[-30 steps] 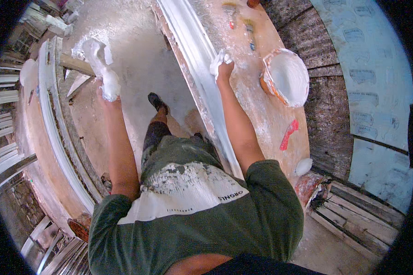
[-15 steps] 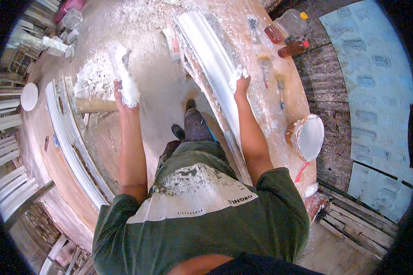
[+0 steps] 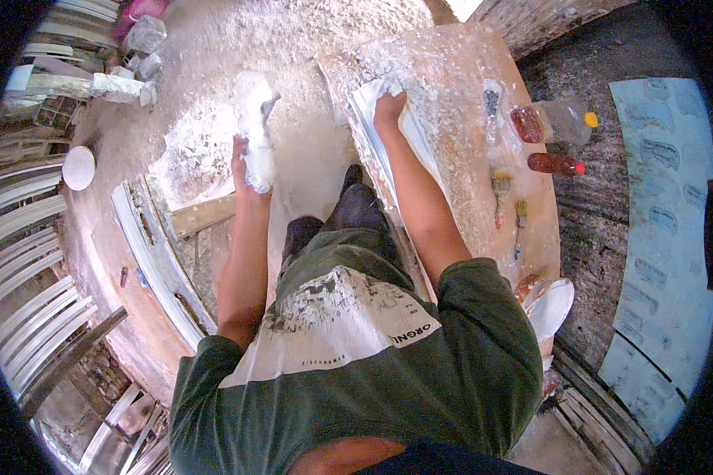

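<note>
My left hand [image 3: 253,166] is raised over the floor, closed around a long, lumpy white clump [image 3: 251,95] that looks coated in wet plaster. White paste covers its fingers. On the right, my right hand [image 3: 390,109] is at the far end of a long white moulding strip [image 3: 364,103] on the workbench [image 3: 467,71]. Its fingers curl down onto the wet white surface, and whatever lies under them is hidden. My right forearm covers part of the strip.
Two brushes [image 3: 501,190] lie on the bench near a red-brown bottle [image 3: 554,164] and a clear yellow-capped jug [image 3: 570,120]. A plaster-crusted bucket [image 3: 550,307] stands nearer. Another long moulding [image 3: 146,245] lies left; white strips [image 3: 24,261] are stacked beyond it.
My right hand has slid along the strip to its far end. My body and view have moved forward, so bench items sit lower in view. The left hand still holds the white clump.
</note>
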{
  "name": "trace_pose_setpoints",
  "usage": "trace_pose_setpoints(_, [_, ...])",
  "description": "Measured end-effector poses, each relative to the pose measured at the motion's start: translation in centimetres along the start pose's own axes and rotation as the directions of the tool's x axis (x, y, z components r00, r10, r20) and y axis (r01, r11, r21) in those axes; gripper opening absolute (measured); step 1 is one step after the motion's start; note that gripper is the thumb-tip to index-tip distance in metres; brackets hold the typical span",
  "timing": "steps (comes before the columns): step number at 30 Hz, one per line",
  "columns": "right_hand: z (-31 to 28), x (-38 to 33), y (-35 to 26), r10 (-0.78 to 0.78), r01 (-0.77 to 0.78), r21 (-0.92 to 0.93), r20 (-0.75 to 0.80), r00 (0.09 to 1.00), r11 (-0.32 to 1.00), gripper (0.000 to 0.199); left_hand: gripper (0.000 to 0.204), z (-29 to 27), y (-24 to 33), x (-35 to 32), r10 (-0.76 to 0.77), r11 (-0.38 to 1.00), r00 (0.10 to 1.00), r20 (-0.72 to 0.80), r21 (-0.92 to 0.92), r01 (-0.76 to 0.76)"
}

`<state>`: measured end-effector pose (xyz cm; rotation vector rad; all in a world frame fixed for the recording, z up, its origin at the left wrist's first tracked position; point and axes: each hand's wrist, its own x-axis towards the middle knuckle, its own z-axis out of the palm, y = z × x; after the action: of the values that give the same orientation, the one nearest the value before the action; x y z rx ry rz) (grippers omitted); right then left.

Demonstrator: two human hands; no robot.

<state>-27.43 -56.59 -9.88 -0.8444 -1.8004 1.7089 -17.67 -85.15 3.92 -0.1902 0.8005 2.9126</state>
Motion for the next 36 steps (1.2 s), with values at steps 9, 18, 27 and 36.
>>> trace_pose_setpoints(9, [0.3,2.0,-2.5,0.122,-0.123,0.013,0.029,0.992,0.992,0.034,0.040,6.3,-5.1,7.5,-0.274,0.962,0.908,-0.317,-0.084,0.261])
trace_pose_setpoints(18, [-5.5,2.7,-11.9,0.050,-0.056,0.020,0.241,0.969,0.998,0.032,0.044,9.3,-11.2,15.5,-0.576,0.790,0.805,-0.145,0.158,0.593])
trace_pose_setpoints(27, [-6.0,1.8,-19.8,0.059,0.063,-0.356,0.323,0.945,0.932,0.036,0.045,16.7,-11.5,15.9,-0.738,0.639,0.674,-0.048,0.275,0.719])
trace_pose_setpoints(36, [-5.6,5.7,-12.6,-0.251,0.471,-0.555,0.427,0.869,0.686,0.035,0.060,19.8,-15.2,16.2,-0.399,0.309,0.917,0.014,0.943,0.120])
